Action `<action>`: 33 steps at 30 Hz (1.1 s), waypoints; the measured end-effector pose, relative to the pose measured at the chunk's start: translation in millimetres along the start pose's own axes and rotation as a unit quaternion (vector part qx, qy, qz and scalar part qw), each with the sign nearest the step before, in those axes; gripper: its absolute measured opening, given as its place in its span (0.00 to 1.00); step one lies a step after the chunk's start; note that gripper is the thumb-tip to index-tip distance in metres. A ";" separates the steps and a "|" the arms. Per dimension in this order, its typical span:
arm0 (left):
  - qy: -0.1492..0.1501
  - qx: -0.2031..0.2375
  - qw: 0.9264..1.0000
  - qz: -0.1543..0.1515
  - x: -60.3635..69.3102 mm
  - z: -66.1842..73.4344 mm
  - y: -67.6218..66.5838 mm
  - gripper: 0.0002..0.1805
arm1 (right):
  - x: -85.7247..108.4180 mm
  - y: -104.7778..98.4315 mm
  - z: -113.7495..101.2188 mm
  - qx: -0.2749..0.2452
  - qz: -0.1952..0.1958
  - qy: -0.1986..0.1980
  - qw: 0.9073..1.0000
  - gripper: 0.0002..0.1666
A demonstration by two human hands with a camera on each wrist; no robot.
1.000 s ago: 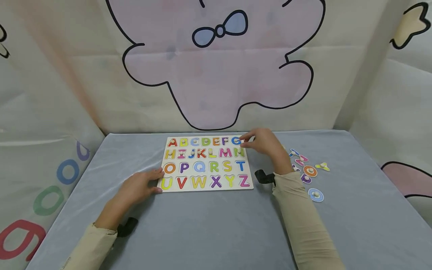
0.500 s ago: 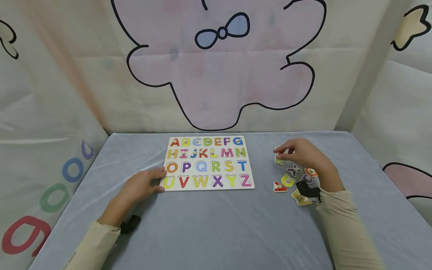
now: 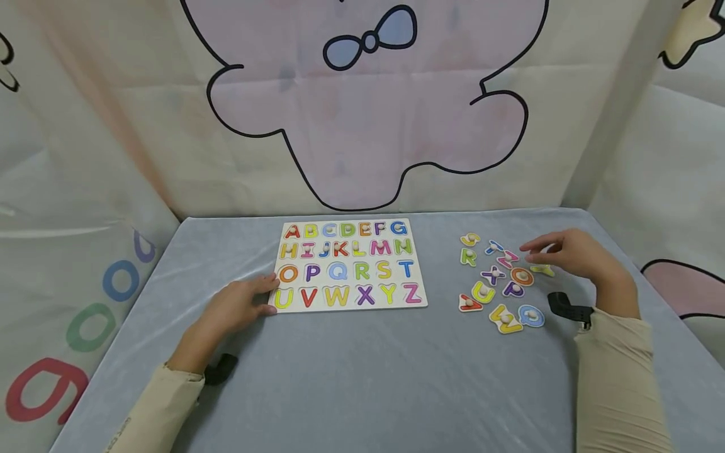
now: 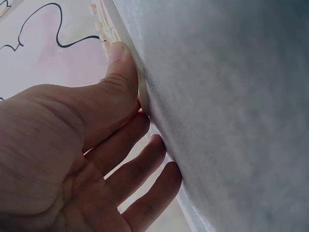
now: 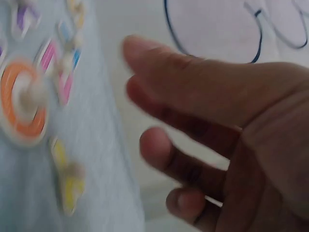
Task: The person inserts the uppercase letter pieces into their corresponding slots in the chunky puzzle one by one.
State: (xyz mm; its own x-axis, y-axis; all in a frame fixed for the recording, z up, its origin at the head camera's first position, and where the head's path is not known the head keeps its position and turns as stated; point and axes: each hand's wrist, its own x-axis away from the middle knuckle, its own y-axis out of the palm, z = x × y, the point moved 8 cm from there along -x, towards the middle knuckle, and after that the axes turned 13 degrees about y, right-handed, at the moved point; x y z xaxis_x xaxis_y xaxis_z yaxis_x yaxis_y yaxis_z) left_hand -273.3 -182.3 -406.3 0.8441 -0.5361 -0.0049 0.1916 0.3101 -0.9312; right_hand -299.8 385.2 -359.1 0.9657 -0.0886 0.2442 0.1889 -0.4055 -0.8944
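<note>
A white alphabet puzzle board (image 3: 348, 302) lies flat, with knobbed letters in its two upper rows and printed letters in the lower rows. My left hand (image 3: 235, 308) grips its lower left edge; the left wrist view has the thumb and bent fingers (image 4: 149, 193) against the rim. My right hand (image 3: 583, 255) hovers right of the loose letter pieces, fingers apart and holding nothing. Nearest to it are the yellow Y piece (image 5: 68, 176), partly hidden in the head view, and the orange O piece (image 3: 522, 277). A pink Z piece (image 3: 507, 259) lies beyond.
More knobbed letters lie right of the board: yellow S (image 3: 470, 239), green R (image 3: 467, 257), yellow U (image 3: 483, 292), red V (image 3: 470, 303), yellow W (image 3: 506, 319) and blue Q (image 3: 531, 316). A printed cloth backdrop (image 3: 362, 126) rises behind the table.
My right hand has left the board's upper right corner and moved right, past the R piece, to beside the Y. My left hand stays at the board's edge.
</note>
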 end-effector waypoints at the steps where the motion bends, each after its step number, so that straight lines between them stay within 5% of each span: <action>1: -0.001 0.000 1.000 0.000 0.3 0.0 0.0 0.34 | -1.0 2.8 5.2 0.001 -0.012 0.003 1.000 0.22; 15: 0.007 -0.001 1.000 0.006 0.6 2.4 0.8 0.33 | -14.4 35.9 18.7 0.005 -0.097 -0.003 0.995 0.20; 22: -0.003 -0.005 1.000 -0.003 -1.1 0.2 4.5 0.34 | -14.9 33.2 17.2 0.027 -0.075 -0.001 0.997 0.19; 26: -0.007 -0.007 1.000 -0.004 -1.8 -1.7 4.2 0.34 | -13.9 26.5 -0.3 0.038 -0.051 -0.006 0.998 0.21; 33: -0.011 -0.006 1.000 -0.003 -1.6 -1.8 1.7 0.34 | -7.7 34.8 -70.2 0.036 -0.034 -0.074 0.996 0.13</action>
State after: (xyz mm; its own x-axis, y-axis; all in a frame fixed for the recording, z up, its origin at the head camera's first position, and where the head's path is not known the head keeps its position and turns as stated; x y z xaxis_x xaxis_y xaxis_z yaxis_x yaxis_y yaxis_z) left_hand -275.3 -182.3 -408.6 0.8536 -0.5209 0.0084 0.1905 0.2971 -0.9357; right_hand -313.2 307.9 -365.7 0.9651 0.0737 0.2513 0.2612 -0.3396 -0.9036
